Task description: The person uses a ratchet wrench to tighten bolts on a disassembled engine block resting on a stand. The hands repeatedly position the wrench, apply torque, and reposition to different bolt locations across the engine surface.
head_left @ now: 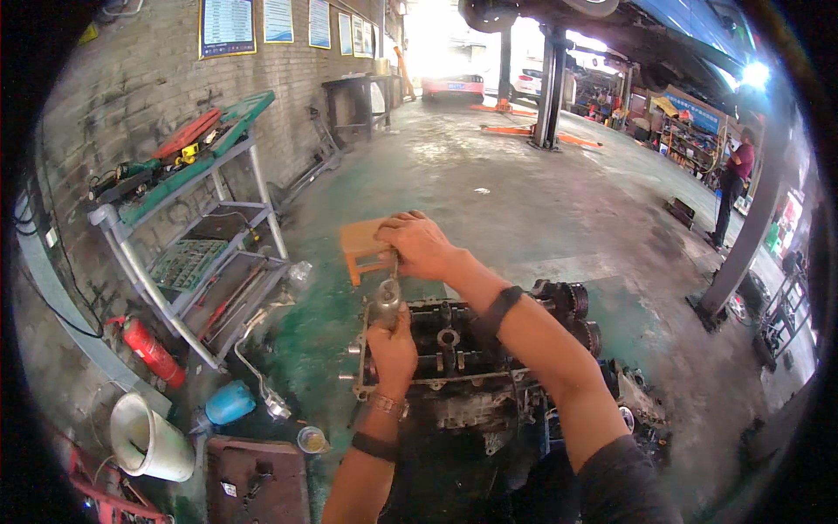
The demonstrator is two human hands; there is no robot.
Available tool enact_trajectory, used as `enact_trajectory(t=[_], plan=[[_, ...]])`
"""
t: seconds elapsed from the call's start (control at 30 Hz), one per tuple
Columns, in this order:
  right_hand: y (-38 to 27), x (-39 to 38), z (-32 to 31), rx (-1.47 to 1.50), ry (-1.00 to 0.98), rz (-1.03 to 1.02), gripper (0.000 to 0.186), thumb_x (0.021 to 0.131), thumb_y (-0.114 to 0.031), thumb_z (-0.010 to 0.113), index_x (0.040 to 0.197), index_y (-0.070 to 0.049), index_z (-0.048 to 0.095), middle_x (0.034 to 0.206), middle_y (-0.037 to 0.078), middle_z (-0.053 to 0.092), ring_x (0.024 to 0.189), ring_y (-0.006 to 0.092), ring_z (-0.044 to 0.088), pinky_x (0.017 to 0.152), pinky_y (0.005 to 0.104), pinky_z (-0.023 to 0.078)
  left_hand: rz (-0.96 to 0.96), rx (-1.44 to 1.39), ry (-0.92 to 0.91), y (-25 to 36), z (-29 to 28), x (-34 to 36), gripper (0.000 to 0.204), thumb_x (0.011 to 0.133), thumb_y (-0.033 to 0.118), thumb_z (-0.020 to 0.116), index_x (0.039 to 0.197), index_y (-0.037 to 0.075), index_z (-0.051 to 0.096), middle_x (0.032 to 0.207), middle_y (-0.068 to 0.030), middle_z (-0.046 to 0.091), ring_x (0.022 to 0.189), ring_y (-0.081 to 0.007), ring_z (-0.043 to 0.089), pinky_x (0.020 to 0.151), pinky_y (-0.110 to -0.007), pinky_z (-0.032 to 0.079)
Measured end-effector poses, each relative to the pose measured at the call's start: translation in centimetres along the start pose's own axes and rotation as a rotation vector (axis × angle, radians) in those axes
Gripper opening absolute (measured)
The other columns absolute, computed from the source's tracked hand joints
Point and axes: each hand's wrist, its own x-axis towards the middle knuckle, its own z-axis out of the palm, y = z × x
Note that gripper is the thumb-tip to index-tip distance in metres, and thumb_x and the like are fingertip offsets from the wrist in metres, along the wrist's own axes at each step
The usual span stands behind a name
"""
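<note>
My left hand (pixel 394 351) is wrapped round the lower part of a grey metal piece with a rounded body (pixel 387 301); its exact kind is unclear. Just beyond it, my right hand (pixel 421 245) has its fingers bent over a short, thin rod-like part (pixel 394 263) at the far end of that piece. Both hands are above the left end of a dark, oily engine cylinder head (pixel 448 337) with camshafts across its top. Past my right fingers stands a small orange-brown stool (pixel 360 237), partly hidden by the hand.
A grey tool cart (pixel 148 288) with tools stands left. Nearby are a red fire extinguisher (pixel 150 351), a white bucket (pixel 166 447), a blue container (pixel 230 403), a small cup (pixel 312 439) and a reddish tray (pixel 292 480). Lift posts (pixel 549 96) and a person (pixel 736 188) are farther off.
</note>
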Motion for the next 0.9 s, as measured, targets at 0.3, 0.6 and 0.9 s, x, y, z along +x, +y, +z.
enact_trajectory(t=[0.3, 0.6, 0.9], plan=[[-1.0, -0.1, -0.4, 0.074, 0.044, 0.113, 0.025, 0.077, -0.028, 0.074, 0.074, -0.005, 0.062, 0.085, 0.010, 0.062, 0.091, 0.0331, 0.058, 0.083, 0.0426, 0.047, -0.047, 0.053, 0.030, 0.2, -0.1, -0.1, 0.046, 0.096, 0.037, 0.059, 0.076, -0.004, 0.054, 0.058, -0.0007, 0.042, 0.059, -0.0124, 0.035, 0.052, -0.036, 0.030], [-0.9, -1.6, -0.5, -0.024, 0.104, 0.219, 0.025, 0.073, -0.028, 0.074, 0.069, -0.006, 0.063, 0.076, 0.009, 0.063, 0.083, 0.0325, 0.058, 0.077, 0.0438, 0.046, -0.082, -0.051, 0.151, 0.9, 0.7, 0.1, 0.036, 0.095, 0.015, 0.059, 0.069, -0.007, 0.048, 0.055, -0.0053, 0.041, 0.058, -0.0130, 0.033, 0.053, -0.036, 0.030], [-4.6, -7.7, -6.5, -0.295, 0.082, 0.449, 0.022, 0.072, -0.026, 0.073, 0.078, -0.008, 0.064, 0.077, 0.010, 0.063, 0.082, 0.0325, 0.060, 0.073, 0.0443, 0.046, -0.125, 0.025, 0.124, 0.1, 0.9, 0.3, 0.039, 0.093, 0.013, 0.059, 0.063, -0.007, 0.047, 0.052, -0.0097, 0.041, 0.053, -0.0158, 0.032, 0.051, -0.039, 0.030]])
